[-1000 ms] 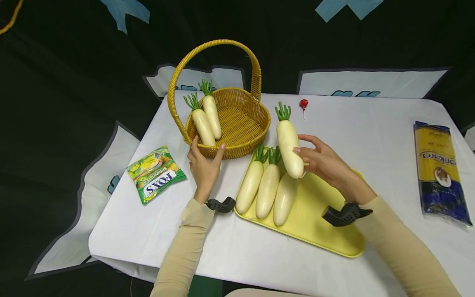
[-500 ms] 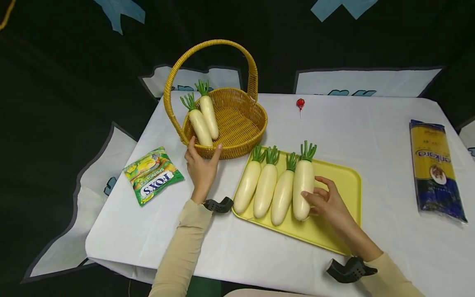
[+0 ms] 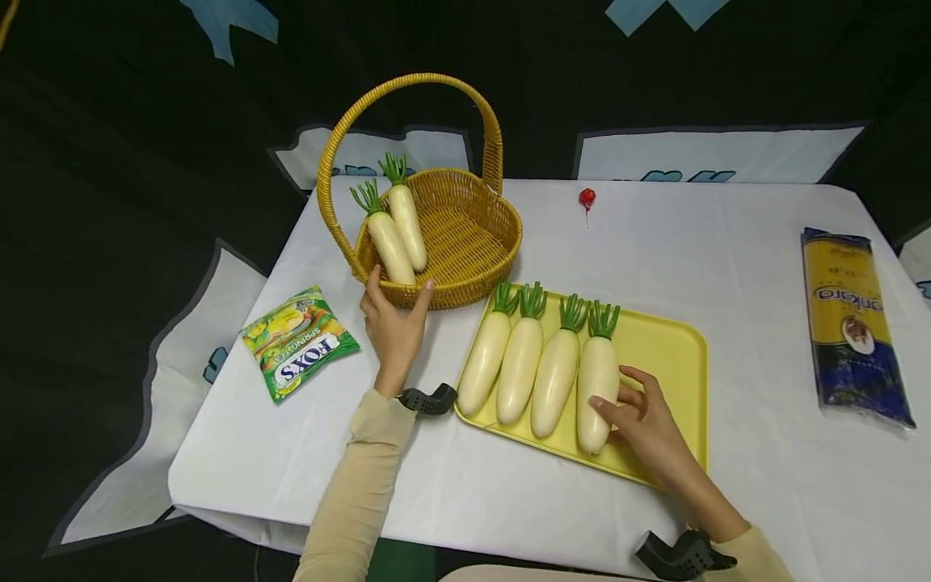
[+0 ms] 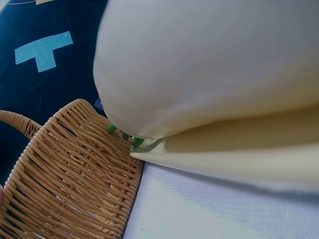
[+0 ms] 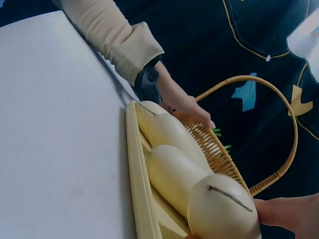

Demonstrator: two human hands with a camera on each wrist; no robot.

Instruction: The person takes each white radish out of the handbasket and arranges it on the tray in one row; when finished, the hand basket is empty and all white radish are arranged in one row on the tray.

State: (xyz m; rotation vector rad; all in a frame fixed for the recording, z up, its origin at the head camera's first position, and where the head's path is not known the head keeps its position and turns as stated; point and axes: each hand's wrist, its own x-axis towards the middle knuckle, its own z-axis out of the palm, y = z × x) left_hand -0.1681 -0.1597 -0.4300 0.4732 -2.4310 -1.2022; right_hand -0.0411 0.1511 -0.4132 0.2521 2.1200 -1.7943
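My right hand (image 3: 647, 416) holds a white radish (image 3: 598, 388) between thumb and fingers, at the right end of a row of radishes on the yellow tray (image 3: 669, 356). In the right wrist view the thumb (image 5: 281, 211) presses against that radish (image 5: 224, 206). My left hand (image 3: 396, 327) grips the near rim of the wicker basket (image 3: 465, 226), thumb and fingers spread along it. Inside the basket, on its left side, two radishes (image 3: 390, 246) lean with their green tops over the rim. The left wrist view is mostly filled by a pale radish (image 4: 199, 64) beside the basket wall (image 4: 75, 174).
A green candy bag (image 3: 300, 343) lies left of the basket. Behind the tray is a red lollipop (image 3: 587, 198). A blue and yellow packet (image 3: 854, 323) lies at the far right of the white-covered table (image 3: 756, 283).
My right hand has brought its radish down from above the tray, toward me and to the right, into the row. My left hand stays on the basket.
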